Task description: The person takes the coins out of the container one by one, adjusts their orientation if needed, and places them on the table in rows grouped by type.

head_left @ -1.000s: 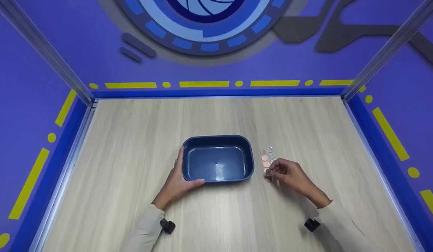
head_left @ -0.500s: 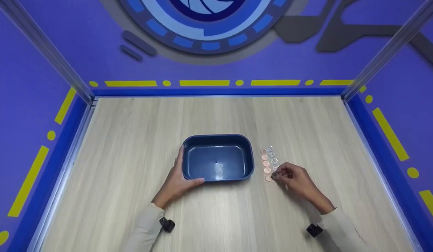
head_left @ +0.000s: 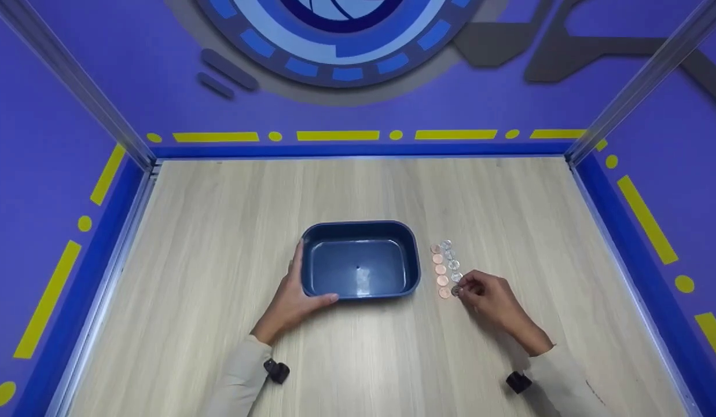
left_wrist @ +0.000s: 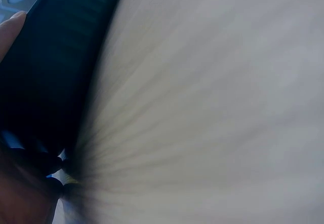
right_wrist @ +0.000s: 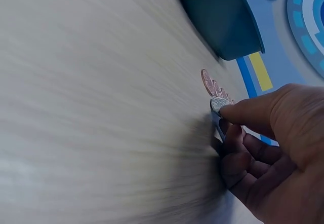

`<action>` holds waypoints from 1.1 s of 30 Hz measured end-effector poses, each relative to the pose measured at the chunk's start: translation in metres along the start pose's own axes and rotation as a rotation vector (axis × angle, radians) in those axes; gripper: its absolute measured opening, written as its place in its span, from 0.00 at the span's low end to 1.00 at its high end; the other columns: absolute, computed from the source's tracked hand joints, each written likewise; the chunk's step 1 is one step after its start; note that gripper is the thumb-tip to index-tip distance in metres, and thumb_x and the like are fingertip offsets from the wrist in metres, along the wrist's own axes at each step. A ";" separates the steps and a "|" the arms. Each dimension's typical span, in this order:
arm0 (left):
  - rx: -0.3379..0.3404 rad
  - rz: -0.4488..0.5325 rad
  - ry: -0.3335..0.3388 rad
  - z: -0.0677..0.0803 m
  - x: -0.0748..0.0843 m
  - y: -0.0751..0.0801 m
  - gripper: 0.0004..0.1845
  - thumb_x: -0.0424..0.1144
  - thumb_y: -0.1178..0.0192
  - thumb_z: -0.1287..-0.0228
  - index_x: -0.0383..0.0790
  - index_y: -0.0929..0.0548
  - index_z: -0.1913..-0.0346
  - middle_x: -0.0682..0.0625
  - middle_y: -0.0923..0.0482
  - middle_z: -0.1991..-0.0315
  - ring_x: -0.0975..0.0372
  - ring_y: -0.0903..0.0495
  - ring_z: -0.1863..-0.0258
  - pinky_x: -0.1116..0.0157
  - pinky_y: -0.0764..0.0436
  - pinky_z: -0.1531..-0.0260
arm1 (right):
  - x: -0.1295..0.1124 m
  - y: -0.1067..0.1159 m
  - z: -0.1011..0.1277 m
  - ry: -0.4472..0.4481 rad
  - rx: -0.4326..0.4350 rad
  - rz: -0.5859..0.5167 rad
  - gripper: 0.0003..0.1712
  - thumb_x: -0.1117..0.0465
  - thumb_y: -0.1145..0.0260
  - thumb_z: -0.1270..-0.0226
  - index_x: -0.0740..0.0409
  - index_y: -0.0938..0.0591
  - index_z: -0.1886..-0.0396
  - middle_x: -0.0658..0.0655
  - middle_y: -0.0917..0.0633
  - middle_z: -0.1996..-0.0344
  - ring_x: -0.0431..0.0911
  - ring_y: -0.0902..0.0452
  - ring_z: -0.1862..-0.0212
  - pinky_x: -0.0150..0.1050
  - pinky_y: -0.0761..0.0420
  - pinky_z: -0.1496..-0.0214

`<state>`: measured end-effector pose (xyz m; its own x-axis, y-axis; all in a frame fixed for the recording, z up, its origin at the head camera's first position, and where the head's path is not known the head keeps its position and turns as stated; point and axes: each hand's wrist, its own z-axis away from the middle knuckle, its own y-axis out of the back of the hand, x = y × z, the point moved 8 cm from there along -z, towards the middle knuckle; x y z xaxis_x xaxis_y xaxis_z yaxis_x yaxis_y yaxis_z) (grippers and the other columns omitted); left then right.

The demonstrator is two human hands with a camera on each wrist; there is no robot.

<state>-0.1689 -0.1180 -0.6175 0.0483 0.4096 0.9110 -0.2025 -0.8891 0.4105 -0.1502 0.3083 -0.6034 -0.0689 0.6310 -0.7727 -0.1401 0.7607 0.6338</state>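
From my remote seat I judge that my right hand [head_left: 485, 295], pinching the silver coin [head_left: 455, 291] at the tub's [head_left: 360, 229] four o'clock, could fumble it or scatter the neighbouring coin rows [head_left: 444, 266], while my left hand [head_left: 294, 301] grips the tub's near-left corner.

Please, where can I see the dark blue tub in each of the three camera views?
Head: blue tub at table centre, left hand holding its near-left corner.
Left wrist: tub's dark wall fills the left side.
Right wrist: tub's corner at top, beyond the coins.
Shared landmark: the wooden tabletop.
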 end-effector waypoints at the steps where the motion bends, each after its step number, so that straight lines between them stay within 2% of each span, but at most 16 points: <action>1: 0.000 -0.001 -0.004 0.000 0.000 0.000 0.78 0.54 0.12 0.47 0.53 0.62 0.08 0.43 0.58 0.09 0.40 0.47 0.14 0.36 0.43 0.19 | 0.000 0.000 0.000 0.005 0.009 0.013 0.09 0.77 0.25 0.32 0.61 0.11 0.60 0.52 0.11 0.67 0.41 0.18 0.65 0.31 0.19 0.64; 7: 0.000 -0.006 -0.010 0.001 -0.001 0.001 0.79 0.59 0.13 0.49 0.49 0.62 0.08 0.43 0.58 0.09 0.40 0.48 0.13 0.35 0.43 0.19 | -0.002 -0.001 0.002 0.020 0.044 0.047 0.09 0.78 0.24 0.33 0.62 0.10 0.60 0.55 0.11 0.66 0.42 0.19 0.64 0.32 0.20 0.62; 15: 0.000 -0.003 -0.006 0.003 -0.001 0.002 0.79 0.57 0.12 0.49 0.54 0.63 0.08 0.46 0.59 0.08 0.41 0.48 0.13 0.36 0.44 0.19 | -0.004 -0.001 0.005 0.023 0.069 0.063 0.10 0.79 0.24 0.35 0.62 0.10 0.60 0.51 0.13 0.67 0.41 0.20 0.64 0.33 0.20 0.61; 22: -0.003 0.002 -0.018 0.004 -0.002 0.002 0.78 0.55 0.13 0.47 0.53 0.64 0.08 0.41 0.59 0.09 0.39 0.48 0.14 0.35 0.42 0.19 | -0.005 -0.001 0.006 0.041 0.084 0.092 0.10 0.79 0.24 0.36 0.62 0.10 0.60 0.53 0.13 0.66 0.41 0.19 0.64 0.32 0.19 0.61; 26: -0.003 0.010 -0.016 0.003 -0.002 0.001 0.78 0.54 0.13 0.46 0.54 0.64 0.08 0.42 0.59 0.09 0.40 0.48 0.13 0.36 0.43 0.19 | -0.004 -0.001 0.006 0.041 0.089 0.103 0.10 0.78 0.24 0.36 0.62 0.10 0.61 0.51 0.13 0.67 0.41 0.19 0.64 0.32 0.19 0.62; 33: -0.012 0.028 -0.016 0.003 -0.004 0.002 0.81 0.54 0.12 0.47 0.50 0.68 0.08 0.40 0.63 0.09 0.39 0.53 0.13 0.36 0.47 0.18 | -0.002 0.001 0.007 0.014 0.085 0.052 0.08 0.75 0.24 0.31 0.60 0.10 0.59 0.50 0.12 0.67 0.40 0.18 0.65 0.31 0.19 0.63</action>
<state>-0.1668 -0.1219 -0.6201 0.0583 0.3813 0.9226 -0.2152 -0.8976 0.3846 -0.1438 0.3088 -0.6008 -0.0876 0.6680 -0.7390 -0.0517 0.7378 0.6730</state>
